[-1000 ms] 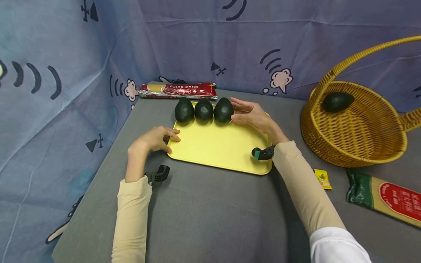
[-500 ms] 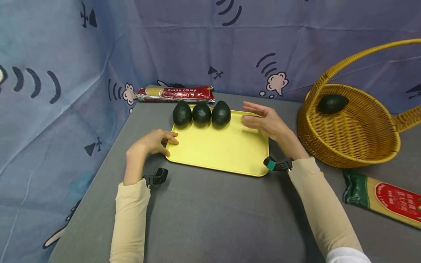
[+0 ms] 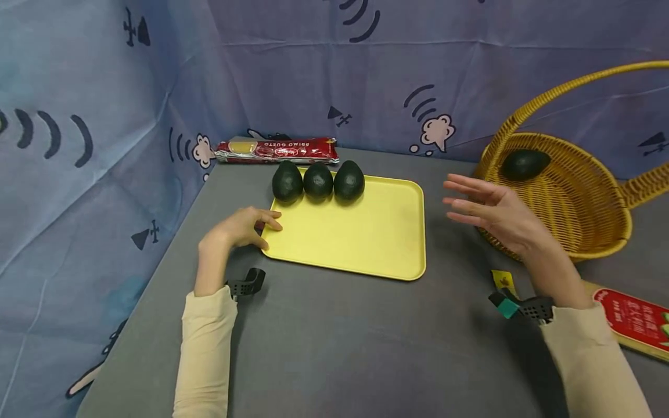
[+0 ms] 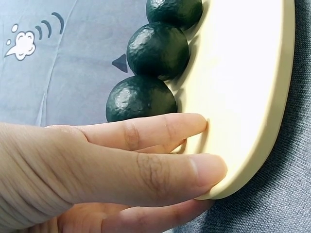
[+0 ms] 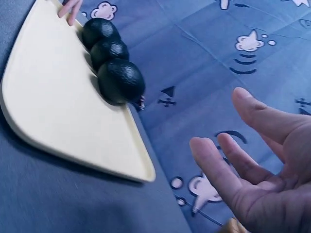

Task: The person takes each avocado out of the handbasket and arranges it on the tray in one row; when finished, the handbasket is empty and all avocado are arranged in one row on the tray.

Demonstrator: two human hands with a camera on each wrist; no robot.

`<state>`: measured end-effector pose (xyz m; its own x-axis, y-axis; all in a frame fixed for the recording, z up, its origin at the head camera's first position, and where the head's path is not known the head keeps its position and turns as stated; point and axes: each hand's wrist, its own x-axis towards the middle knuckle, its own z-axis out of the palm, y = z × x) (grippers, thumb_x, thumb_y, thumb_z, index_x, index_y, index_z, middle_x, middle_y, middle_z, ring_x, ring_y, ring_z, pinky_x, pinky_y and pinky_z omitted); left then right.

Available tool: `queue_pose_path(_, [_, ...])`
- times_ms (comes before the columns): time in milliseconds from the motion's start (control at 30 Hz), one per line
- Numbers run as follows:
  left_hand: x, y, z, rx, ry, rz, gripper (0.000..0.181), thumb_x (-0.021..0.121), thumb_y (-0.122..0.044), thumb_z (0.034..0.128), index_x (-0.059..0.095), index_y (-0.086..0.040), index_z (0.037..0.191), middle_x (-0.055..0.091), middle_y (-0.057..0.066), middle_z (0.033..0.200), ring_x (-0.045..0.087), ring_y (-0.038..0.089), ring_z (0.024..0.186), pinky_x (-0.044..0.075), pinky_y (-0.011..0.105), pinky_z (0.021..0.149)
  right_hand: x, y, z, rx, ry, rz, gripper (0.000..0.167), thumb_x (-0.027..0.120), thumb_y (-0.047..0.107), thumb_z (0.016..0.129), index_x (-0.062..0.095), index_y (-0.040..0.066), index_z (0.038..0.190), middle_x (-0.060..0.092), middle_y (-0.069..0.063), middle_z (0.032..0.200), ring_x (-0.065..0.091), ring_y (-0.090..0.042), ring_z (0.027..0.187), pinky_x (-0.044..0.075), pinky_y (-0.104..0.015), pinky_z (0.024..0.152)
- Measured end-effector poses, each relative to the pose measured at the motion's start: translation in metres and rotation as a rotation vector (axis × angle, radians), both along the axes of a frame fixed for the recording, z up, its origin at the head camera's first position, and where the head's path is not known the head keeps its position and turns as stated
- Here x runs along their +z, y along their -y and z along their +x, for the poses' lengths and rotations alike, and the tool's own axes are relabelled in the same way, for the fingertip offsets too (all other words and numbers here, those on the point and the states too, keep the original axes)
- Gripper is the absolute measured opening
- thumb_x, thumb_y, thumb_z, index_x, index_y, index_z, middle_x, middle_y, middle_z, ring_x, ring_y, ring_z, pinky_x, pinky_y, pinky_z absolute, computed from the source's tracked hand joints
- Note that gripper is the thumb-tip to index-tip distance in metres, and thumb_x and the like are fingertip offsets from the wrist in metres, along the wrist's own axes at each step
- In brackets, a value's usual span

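Observation:
In the head view my left hand (image 3: 237, 228) grips the left edge of a yellow tray (image 3: 387, 232). The left wrist view shows its thumb (image 4: 209, 170) at the tray's corner rim. Three dark green avocados stand in a row along the tray's far left edge: a left one (image 3: 287, 182), a middle one (image 3: 317, 182) and a right one (image 3: 349, 182). My right hand (image 3: 502, 217) is in the air between the tray and a wicker basket (image 3: 622, 226), fingers spread and holding nothing. Another avocado (image 3: 525, 165) lies inside the basket.
A red pasta packet (image 3: 277, 150) lies behind the avocados by the cloth backdrop. On the right, partly behind my right arm, are a small yellow sachet (image 3: 503, 280) and a long packet with a red label (image 3: 632, 316). The basket's tall handle (image 3: 554, 96) arches upward.
My right hand has left the right-hand avocado and moved right, away from the tray toward the basket. The left hand stays at the tray's edge, and the avocados remain in their row.

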<state>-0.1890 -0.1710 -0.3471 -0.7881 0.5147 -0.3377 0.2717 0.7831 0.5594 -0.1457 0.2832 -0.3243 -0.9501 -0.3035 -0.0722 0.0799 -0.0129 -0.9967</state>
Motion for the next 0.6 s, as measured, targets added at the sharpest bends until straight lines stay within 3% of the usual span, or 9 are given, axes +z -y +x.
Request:
queue_pose_path(133, [-0.001,-0.001,-0.001,0.005,0.009,-0.005,0.046,0.075,0.004,0.0765,0.065,0.002,0.122,0.046,0.014,0.144,0.04,0.037,0.132,0.034,0.048,0.107,0.007,-0.032,0.015,-0.007,-0.02,-0.132,0.051,0.048,-0.012,0.094,0.049,0.008,0.141,0.058,0.0,0.131,0.063,-0.015,0.109,0.054,-0.03,0.083])
queue_pose_path(300, [-0.001,0.0,-0.002,-0.005,0.004,0.003,0.047,0.075,0.005,0.0764,0.065,0.002,0.122,0.045,0.015,0.144,0.04,0.037,0.132,0.036,0.048,0.105,0.006,-0.085,0.021,-0.119,-0.01,-0.219,0.051,0.044,-0.013,0.094,0.052,0.009,0.139,0.063,0.0,0.125,0.065,-0.015,0.104,0.056,-0.029,0.077])
queue_pose_path(367, [-0.001,-0.001,-0.001,-0.008,0.0,0.002,0.047,0.075,0.006,0.0763,0.065,0.002,0.122,0.046,0.015,0.144,0.04,0.037,0.132,0.036,0.048,0.105,-0.006,-0.117,0.013,-0.232,0.034,-0.203,0.052,0.047,-0.011,0.094,0.053,0.015,0.139,0.064,0.004,0.122,0.066,-0.014,0.1,0.057,-0.029,0.074])
queue_pose_path(500, [0.0,-0.001,0.0,0.001,0.003,0.004,0.047,0.075,0.006,0.0763,0.065,0.002,0.122,0.046,0.015,0.144,0.04,0.037,0.132,0.036,0.048,0.105,-0.033,-0.186,-0.016,-0.386,0.127,-0.25,0.056,0.056,-0.006,0.092,0.053,0.023,0.139,0.065,0.007,0.117,0.069,-0.015,0.094,0.057,-0.032,0.075])
queue_pose_path(600, [0.0,0.0,0.001,0.011,0.013,0.007,0.046,0.075,0.005,0.0765,0.065,0.002,0.122,0.046,0.015,0.144,0.038,0.038,0.133,0.035,0.049,0.106,-0.028,-0.194,-0.03,-0.506,0.228,-0.203,0.061,0.066,0.002,0.087,0.051,0.032,0.138,0.059,0.013,0.124,0.069,-0.012,0.084,0.056,-0.028,0.077])
